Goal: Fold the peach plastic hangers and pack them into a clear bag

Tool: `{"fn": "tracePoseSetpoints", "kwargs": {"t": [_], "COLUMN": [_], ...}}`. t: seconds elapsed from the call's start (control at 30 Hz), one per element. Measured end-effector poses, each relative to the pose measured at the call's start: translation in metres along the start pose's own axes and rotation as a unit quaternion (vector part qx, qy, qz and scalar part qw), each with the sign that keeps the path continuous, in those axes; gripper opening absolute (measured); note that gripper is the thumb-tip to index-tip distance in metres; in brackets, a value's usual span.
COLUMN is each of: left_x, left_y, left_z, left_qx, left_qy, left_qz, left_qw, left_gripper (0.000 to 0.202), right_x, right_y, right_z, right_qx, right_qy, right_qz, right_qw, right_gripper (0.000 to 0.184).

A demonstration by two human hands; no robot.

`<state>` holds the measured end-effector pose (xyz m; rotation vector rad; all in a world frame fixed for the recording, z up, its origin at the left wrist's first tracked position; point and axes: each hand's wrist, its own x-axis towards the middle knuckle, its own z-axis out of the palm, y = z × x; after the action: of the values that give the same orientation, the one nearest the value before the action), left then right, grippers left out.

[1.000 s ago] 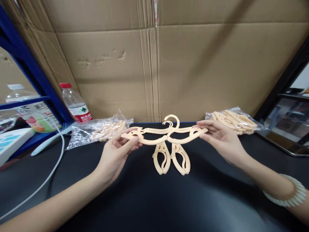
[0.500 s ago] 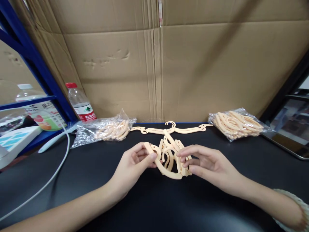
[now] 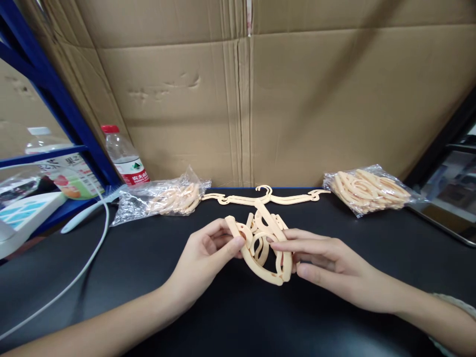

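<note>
Before the middle of the worktop's (image 3: 186, 322) back edge, the left hand (image 3: 208, 253) pinches a hanger (image 3: 258, 268); the right hand (image 3: 334, 265), half open, touches its other arm, gripping or not I cannot tell

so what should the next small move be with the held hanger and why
I'd probably swing the held hanger's far side outward with the right hand: its fingers lie against that side, the left hand pinches the other, and it looks folded inward, unlike the spread hanger lying behind.
</note>
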<state>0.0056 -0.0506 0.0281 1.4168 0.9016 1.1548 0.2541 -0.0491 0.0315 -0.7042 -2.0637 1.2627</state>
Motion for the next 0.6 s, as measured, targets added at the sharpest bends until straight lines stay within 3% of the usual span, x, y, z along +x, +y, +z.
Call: {"fn": "tracePoseSetpoints", "kwargs": {"t": [0.17, 0.6], "left_x": [0.000, -0.011], "left_y": [0.003, 0.010], "left_z": [0.000, 0.005], "left_qx": [0.026, 0.091], "left_qy": [0.004, -0.037], "left_qz": [0.022, 0.045], "left_qw": [0.999, 0.994], "left_gripper": [0.009, 0.011], "right_x": [0.001, -0.007], "right_y": [-0.001, 0.001], "right_z": [0.002, 0.008], "right_qx": [0.023, -0.158], "right_qy": [-0.007, 0.054], "right_qz": [0.032, -0.012], "right_qw": [0.999, 0.986], "right_gripper": [0.039, 0.044]}}
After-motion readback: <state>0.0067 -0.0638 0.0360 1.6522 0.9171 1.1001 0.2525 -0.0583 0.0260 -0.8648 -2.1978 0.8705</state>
